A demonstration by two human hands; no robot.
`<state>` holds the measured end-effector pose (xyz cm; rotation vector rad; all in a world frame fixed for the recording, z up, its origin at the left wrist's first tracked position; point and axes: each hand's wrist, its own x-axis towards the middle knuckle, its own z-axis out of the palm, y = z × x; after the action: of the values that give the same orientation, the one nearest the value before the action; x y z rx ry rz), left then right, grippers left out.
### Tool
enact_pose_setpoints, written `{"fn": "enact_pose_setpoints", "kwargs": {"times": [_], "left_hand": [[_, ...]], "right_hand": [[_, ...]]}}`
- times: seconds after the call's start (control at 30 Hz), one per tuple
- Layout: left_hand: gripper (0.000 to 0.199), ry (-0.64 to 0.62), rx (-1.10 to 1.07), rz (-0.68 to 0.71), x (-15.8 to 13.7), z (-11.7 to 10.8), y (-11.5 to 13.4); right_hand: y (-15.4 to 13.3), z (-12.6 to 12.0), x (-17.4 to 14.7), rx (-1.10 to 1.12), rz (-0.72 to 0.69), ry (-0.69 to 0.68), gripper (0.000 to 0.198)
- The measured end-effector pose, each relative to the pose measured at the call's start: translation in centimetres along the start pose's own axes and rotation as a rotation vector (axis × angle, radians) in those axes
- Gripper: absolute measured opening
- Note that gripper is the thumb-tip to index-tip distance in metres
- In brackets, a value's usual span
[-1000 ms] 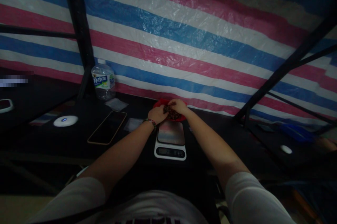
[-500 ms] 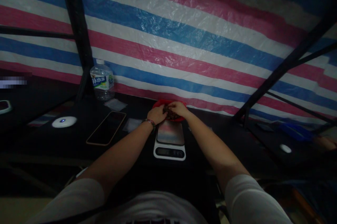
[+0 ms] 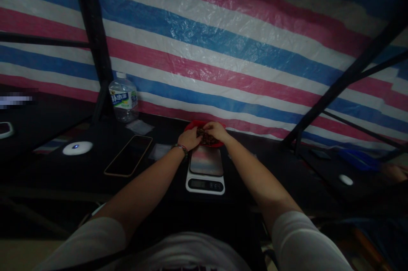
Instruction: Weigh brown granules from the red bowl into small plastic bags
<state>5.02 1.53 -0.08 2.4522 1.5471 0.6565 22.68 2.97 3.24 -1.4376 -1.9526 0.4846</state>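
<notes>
A shallow red container [image 3: 191, 125] lies at the back of the black table, filled with small dark-brown pieces [image 3: 208, 138] too small to name. My left hand [image 3: 189, 138] reaches over its left side, fingers bent closed among the pieces. From the right, my right hand [image 3: 217, 131] comes in with fingers curled down in a pinch over the pile. What either set of fingertips holds is hidden. Directly in front of the container stands a white kitchen scale [image 3: 205, 177] with a shiny metal plate; the red container overlaps the plate's far edge in view.
Left of the scale lie a phone [image 3: 129, 155], a clear plastic bag [image 3: 160, 151] and a white oval device [image 3: 77, 148]. A plastic bottle [image 3: 124, 99] stands behind them. Black frame posts and a striped sheet [image 3: 204, 50] close off the back. Another person's hand [image 3: 395, 172] shows at far right.
My fingers shift very slightly over the brown pieces. Both hands stay at the red container, and the scale stays in place.
</notes>
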Motion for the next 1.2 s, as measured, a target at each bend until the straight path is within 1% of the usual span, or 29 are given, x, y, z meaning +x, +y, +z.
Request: {"fn": "enact_pose_setpoints", "kwargs": {"times": [0.13,0.27,0.37,0.47,0.53,0.6,0.73,0.9,1.0,1.1,1.2], "left_hand": [[0.044,-0.007,-0.015,0.002,0.0,-0.1,0.0],[0.050,-0.004,-0.019,0.007,0.0,0.0,-0.1],[0.055,0.001,-0.018,0.023,0.0,0.1,-0.1],[0.056,0.007,-0.013,0.026,0.1,0.2,-0.3],[0.058,0.006,-0.012,0.010,0.1,0.3,-0.3],[0.059,0.010,-0.017,-0.003,0.2,0.3,-0.3],[0.053,0.022,-0.044,-0.012,0.2,0.2,-0.1],[0.045,0.011,-0.050,0.003,0.1,-0.1,0.1],[0.043,0.002,-0.051,0.029,0.0,-0.1,0.1],[0.042,-0.003,-0.057,0.069,0.0,0.0,0.1],[0.047,-0.017,-0.068,0.087,0.1,0.1,0.1]], "right_hand": [[0.2,0.4,0.0,0.025,-0.008,0.005,0.022],[0.4,0.6,-0.2,0.059,-0.021,-0.004,0.023],[0.6,0.7,-0.3,0.063,-0.043,0.048,0.028],[1.0,1.0,-0.5,0.118,0.010,0.081,0.041],[1.4,1.3,-0.7,0.178,0.066,0.057,0.048],[1.8,1.6,-0.8,0.252,0.080,0.011,0.050],[2.3,2.4,-0.8,0.368,0.040,-0.055,0.049],[2.6,2.9,-0.6,0.387,-0.018,-0.057,0.043],[2.6,2.8,-0.6,0.392,-0.021,-0.035,0.037],[2.4,2.8,-0.6,0.395,-0.010,-0.025,0.030],[2.1,2.9,-0.8,0.389,-0.003,-0.032,0.027]]}}
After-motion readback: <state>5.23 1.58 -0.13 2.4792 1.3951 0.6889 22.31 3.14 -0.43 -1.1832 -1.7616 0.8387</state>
